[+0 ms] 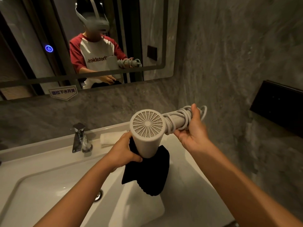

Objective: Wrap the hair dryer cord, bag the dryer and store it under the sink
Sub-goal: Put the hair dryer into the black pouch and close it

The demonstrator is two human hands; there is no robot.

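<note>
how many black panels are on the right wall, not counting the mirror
1. A black panel is mounted on the grey wall at the right, above the counter, beyond the right hand. The mirror shows another dark plate, but only as a reflection. More may lie out of view.

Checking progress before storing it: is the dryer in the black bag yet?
Partly in. The dryer nozzle end sits in the black bag; grille end and cord-wrapped handle remain outside.

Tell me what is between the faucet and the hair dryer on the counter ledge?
In the head view, a folded white towel lies on the ledge between the faucet and the hair dryer; the left hand reaches partly across it.
</note>
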